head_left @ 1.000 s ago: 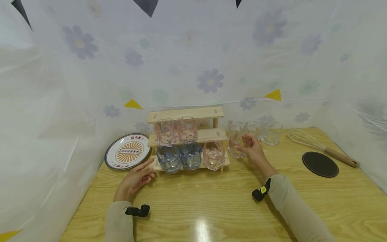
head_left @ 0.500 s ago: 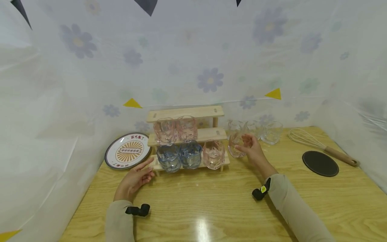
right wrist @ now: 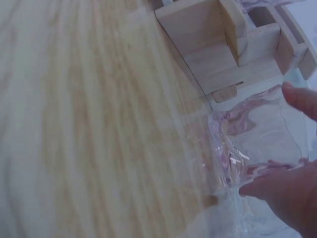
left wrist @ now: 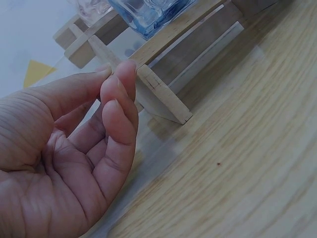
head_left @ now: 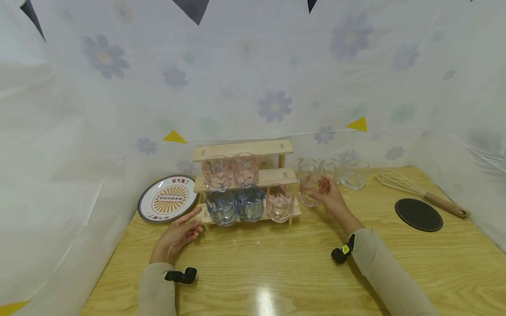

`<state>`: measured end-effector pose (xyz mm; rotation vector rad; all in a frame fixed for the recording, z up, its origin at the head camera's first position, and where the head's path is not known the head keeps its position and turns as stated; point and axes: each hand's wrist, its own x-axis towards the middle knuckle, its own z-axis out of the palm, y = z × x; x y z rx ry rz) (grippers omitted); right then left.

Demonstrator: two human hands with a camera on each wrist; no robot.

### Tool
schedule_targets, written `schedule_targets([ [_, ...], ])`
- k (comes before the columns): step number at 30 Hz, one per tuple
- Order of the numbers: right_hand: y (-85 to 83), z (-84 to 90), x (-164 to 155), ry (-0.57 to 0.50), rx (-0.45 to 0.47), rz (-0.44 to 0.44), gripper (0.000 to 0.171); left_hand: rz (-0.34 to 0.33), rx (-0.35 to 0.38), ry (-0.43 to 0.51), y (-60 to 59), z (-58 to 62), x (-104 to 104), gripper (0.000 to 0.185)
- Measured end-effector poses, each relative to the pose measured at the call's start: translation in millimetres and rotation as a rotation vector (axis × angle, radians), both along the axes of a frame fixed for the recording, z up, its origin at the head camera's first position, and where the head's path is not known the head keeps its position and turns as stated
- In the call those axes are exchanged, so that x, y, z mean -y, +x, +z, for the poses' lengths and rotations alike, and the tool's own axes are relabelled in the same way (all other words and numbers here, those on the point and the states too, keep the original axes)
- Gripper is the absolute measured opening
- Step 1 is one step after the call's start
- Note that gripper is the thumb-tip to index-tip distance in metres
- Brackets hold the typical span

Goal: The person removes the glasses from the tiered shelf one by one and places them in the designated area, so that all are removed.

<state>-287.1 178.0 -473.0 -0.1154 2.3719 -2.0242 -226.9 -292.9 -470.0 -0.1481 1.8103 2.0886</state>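
Left sleeve (head_left: 157, 289): long, beige, plain cloth; bottom of frame, left of centre. Right sleeve (head_left: 389, 267): long, matching beige, lightly creased; lower right. Left wrist camera (head_left: 182, 275): black, rounded head on slim black mount, at cuff. Right wrist camera (head_left: 338, 255): black, rounded head, also at cuff. Yellow sticker (head_left: 345, 249): small, on right mount, print too small to read. Left hand (head_left: 175, 239), right hand (head_left: 334, 199): bare, ungloved.
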Motion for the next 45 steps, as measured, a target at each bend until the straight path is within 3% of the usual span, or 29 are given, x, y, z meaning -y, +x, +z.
schedule_targets([
  [9, 12.8, 12.1, -13.0, 0.068, 0.005, -0.036, 0.089, 0.002, -0.001, 0.0, -0.3, -2.8, 1.2, 0.059],
  [14, 14.0, 30.1, -16.7, 0.074, -0.068, -0.065, 0.086, 0.005, -0.001, -0.002, 0.0, -3.3, 2.1, 0.06],
  [23, 8.7, 68.1, -7.3, -0.014, -0.235, -0.065, 0.079, 0.013, 0.006, 0.008, 0.9, -2.9, 3.3, 0.061],
  [30, 4.2, 91.2, 21.1, -0.057, -0.294, 0.015, 0.075, -0.002, 0.003, 0.007, 1.4, -1.3, 2.4, 0.062],
  [38, 0.0, 106.4, 60.0, -0.017, -0.306, 0.127, 0.075, -0.006, -0.007, 0.01, -1.5, -1.5, 0.8, 0.06],
  [45, -6.9, 110.2, 87.8, -0.017, -0.228, 0.201, 0.078, -0.001, -0.011, 0.004, -1.6, -2.3, 0.3, 0.058],
])
